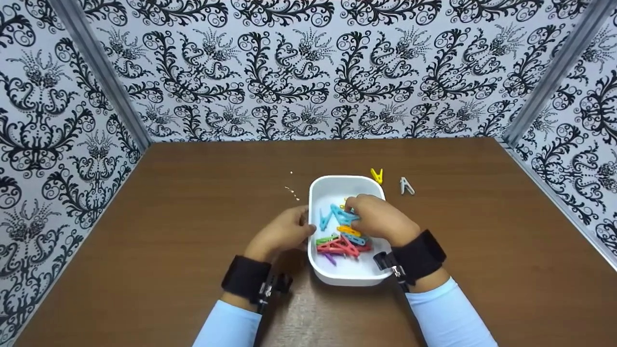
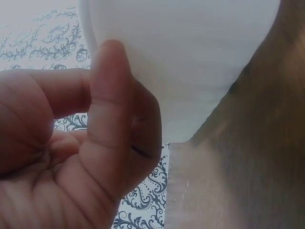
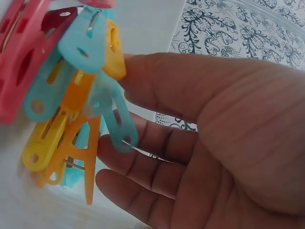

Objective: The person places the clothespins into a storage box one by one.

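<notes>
A white plastic tub holds several clothespins in red, blue, orange, yellow, green and purple. My left hand grips the tub's left side, and in the left wrist view its thumb lies against the white wall. Inside the tub, my right hand pinches a light blue clothespin between thumb and fingers. The right wrist view shows that light blue clothespin in front of the fingers, with the thumb beside a yellow-orange clothespin. Red clothespins lie toward the tub's near end.
Beyond the tub's far right corner, a yellow clothespin and a grey clothespin lie on the brown table. Small pale specks dot the wood left of the tub. Patterned walls enclose the back and sides.
</notes>
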Tool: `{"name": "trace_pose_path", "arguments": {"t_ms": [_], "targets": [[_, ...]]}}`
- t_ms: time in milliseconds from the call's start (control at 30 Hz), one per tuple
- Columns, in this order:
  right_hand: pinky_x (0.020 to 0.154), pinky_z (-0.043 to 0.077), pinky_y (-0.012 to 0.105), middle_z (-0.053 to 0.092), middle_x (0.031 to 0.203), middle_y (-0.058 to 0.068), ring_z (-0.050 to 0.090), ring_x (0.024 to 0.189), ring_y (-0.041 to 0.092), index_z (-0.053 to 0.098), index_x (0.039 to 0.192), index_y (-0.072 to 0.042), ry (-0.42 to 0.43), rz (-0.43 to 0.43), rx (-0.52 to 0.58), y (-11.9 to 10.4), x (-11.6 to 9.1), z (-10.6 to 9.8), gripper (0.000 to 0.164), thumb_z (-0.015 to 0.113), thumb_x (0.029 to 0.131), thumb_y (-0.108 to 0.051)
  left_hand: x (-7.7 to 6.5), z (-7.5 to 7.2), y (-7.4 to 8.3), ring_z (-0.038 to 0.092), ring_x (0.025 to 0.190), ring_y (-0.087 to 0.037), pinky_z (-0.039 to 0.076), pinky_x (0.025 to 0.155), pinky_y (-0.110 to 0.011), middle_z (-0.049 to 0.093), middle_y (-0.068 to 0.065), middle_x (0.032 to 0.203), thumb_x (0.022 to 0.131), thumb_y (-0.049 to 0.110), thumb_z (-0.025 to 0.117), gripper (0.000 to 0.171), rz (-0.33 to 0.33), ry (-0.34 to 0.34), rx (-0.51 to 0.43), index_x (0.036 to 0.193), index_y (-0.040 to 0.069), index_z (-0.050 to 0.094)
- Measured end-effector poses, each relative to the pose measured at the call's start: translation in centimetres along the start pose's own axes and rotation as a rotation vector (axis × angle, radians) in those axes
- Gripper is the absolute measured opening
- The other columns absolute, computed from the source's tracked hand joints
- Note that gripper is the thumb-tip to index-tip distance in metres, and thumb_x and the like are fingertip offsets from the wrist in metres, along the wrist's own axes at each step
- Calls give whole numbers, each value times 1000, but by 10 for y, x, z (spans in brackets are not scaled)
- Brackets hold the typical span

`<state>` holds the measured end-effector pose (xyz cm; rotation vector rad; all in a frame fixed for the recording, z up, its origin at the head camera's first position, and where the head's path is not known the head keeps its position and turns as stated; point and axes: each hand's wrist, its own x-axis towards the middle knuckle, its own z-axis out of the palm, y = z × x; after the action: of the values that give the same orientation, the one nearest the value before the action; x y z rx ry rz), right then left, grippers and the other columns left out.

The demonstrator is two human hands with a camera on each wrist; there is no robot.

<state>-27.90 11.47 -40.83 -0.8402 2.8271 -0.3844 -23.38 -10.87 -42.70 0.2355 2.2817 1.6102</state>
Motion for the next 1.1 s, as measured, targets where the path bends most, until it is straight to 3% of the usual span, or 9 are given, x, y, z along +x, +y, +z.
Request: {"name": "trace_pose_path", "arguments": {"t_ms": [167, 267, 367, 433, 733, 1100], "targets": [[88, 48, 44, 62, 105, 16, 54, 91, 29, 63, 120, 0, 8, 6, 16, -1, -2, -2, 35, 70, 89, -14, -1, 1, 1, 67, 82, -23, 59, 66, -34, 63, -24, 104, 98, 3, 54, 46, -7, 9, 15, 142, -5, 45], [102, 43, 48, 59, 124, 20, 55, 112, 33, 59, 131, 0, -8, 35, 47, -3, -3, -3, 46, 69, 91, -20, 0, 0, 1, 67, 85, -26, 59, 68, -35, 63, -23, 106, 99, 4, 54, 47, -18, 4, 1, 144, -4, 43], [113, 31, 52, 45, 145, 24, 40, 135, 39, 52, 141, -1, -24, 52, 67, -4, -4, -5, 57, 68, 92, -25, 0, 0, 1, 67, 89, -29, 59, 68, -35, 63, -24, 108, 99, 4, 54, 47, -21, 1, -15, 144, -4, 43], [115, 25, 53, 35, 153, 26, 29, 142, 40, 49, 145, -2, -29, 53, 69, -5, -4, -6, 61, 68, 93, -27, 0, 0, 0, 68, 91, -31, 59, 69, -36, 63, -24, 109, 99, 4, 53, 47, -16, -2, -25, 144, -4, 43], [117, 20, 54, 24, 157, 27, 17, 146, 44, 44, 149, -3, 17, 22, 65, -8, -7, -7, 67, 69, 92, -29, -1, 0, -1, 68, 93, -32, 60, 68, -35, 63, -24, 108, 99, 4, 53, 49, -2, -7, -7, 146, -4, 41], [117, 17, 55, 19, 160, 23, 12, 147, 42, 41, 151, -5, 116, -35, 88, -20, -28, -33, 69, 69, 93, -31, -3, 1, 2, 67, 94, -31, 59, 69, -36, 62, -22, 109, 99, 6, 55, 48, -18, 2, -31, 145, -3, 43]]}}
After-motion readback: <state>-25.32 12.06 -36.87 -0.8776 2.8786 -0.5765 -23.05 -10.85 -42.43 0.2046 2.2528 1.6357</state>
